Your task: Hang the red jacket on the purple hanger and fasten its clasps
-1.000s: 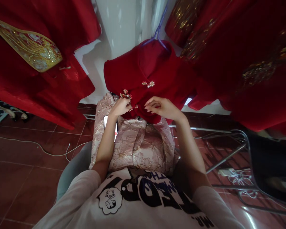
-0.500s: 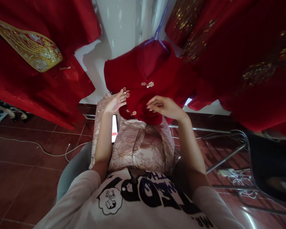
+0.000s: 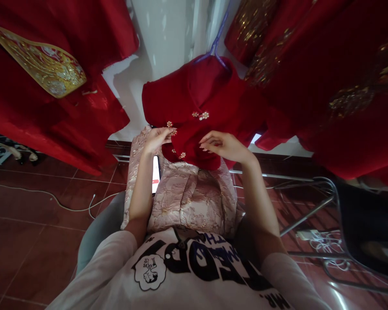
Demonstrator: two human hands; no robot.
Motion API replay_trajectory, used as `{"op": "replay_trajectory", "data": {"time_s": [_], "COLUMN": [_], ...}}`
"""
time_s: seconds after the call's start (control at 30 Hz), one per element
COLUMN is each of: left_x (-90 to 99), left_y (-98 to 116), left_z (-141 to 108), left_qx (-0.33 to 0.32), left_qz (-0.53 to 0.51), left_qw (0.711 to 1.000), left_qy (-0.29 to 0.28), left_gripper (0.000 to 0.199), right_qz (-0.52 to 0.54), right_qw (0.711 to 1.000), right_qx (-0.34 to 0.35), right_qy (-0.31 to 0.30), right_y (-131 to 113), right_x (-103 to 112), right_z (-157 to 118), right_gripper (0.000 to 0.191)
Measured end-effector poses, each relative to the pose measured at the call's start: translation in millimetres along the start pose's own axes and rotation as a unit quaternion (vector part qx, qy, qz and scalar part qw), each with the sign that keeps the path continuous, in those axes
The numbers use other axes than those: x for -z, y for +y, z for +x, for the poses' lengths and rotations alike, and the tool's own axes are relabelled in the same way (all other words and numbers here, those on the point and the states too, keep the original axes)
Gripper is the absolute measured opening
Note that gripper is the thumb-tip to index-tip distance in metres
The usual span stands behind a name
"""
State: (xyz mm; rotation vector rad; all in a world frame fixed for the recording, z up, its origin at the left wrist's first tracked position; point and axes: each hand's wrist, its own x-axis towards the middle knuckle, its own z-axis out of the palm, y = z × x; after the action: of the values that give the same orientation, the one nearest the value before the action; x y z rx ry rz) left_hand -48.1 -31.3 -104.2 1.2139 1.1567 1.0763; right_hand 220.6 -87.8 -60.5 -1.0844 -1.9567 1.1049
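A red garment (image 3: 168, 99) with several flower-shaped beaded fasteners hangs from a purple hanger (image 3: 217, 41) in front of me. My left hand (image 3: 157, 140) is at the garment's left edge, its thumb and fingertips pinched together at the middle flower fastener (image 3: 173, 132). Over the garment's lower right part is my right hand (image 3: 224, 146), its fingers bent and somewhat apart, with nothing visible in them. Pink brocade cloth (image 3: 194, 198) lies across my lap. Beside my left forearm a phone (image 3: 155, 174) with a lit screen rests on the brocade.
Red garments with gold decoration hang at the left (image 3: 106, 26) and right (image 3: 297, 107). A black chair (image 3: 365, 224) with a metal frame stands at the right. White cables (image 3: 325, 241) lie beneath it, and another cable (image 3: 64, 206) crosses the tiled floor at the left.
My left hand has closed its spread fingers into a pinch at the middle fastener, and the upper left fastener shows more fully. My right hand has hardly moved.
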Motion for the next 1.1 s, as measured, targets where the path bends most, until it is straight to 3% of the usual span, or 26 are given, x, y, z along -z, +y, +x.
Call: {"op": "replay_trajectory", "data": {"time_s": [0.1, 0.2, 0.3, 0.37, 0.43, 0.6, 0.67, 0.73, 1.1], "left_x": [-1.7, -4.2, -15.1, -28.6, -43.8, -63.9, -63.0, -60.3, -53.8], "left_y": [1.7, 5.5, 11.5, 17.6, 26.6, 61.3, 74.9, 85.6, 116.4], "left_z": [-3.2, -5.8, -4.8, -3.5, -3.2, -0.3, 5.7, 12.8, 22.6], "left_qx": [0.001, -0.005, -0.115, -0.218, -0.302, -0.422, -0.444, -0.451, -0.451], "left_qz": [0.031, 0.099, 0.194, 0.244, 0.29, 0.449, 0.499, 0.527, 0.561], "left_qw": [0.999, 0.995, 0.973, 0.945, 0.908, 0.787, 0.744, 0.719, 0.67], "left_qy": [0.016, -0.03, -0.06, -0.024, 0.012, 0.015, -0.007, -0.037, -0.182], "left_gripper": [0.019, 0.031, 0.032, 0.025, 0.031, 0.034, 0.029, 0.021, 0.017], "right_qz": [-0.005, -0.006, -0.004, -0.004, -0.004, -0.006, -0.009, -0.011, -0.006], "right_qw": [1.0, 1.0, 1.0, 1.0, 1.0, 1.0, 1.0, 1.0, 1.0], "right_qx": [0.001, 0.0, -0.01, -0.016, -0.017, -0.011, -0.011, -0.011, -0.002], "right_qy": [-0.001, 0.002, 0.009, 0.011, 0.012, 0.017, 0.019, 0.021, 0.023], "right_y": [-0.5, -2.0, -4.6, -6.6, -8.6, -13.2, -14.7, -15.6, -21.8], "right_x": [1.4, 3.4, 5.5, 6.7, 7.9, 11.2, 12.5, 13.3, 11.9], "right_z": [-0.3, -1.3, -2.7, -3.8, -5.0, -8.2, -9.3, -10.0, -10.7], "right_gripper": [0.031, 0.034, 0.039, 0.043, 0.044, 0.04, 0.038, 0.036, 0.04]}}
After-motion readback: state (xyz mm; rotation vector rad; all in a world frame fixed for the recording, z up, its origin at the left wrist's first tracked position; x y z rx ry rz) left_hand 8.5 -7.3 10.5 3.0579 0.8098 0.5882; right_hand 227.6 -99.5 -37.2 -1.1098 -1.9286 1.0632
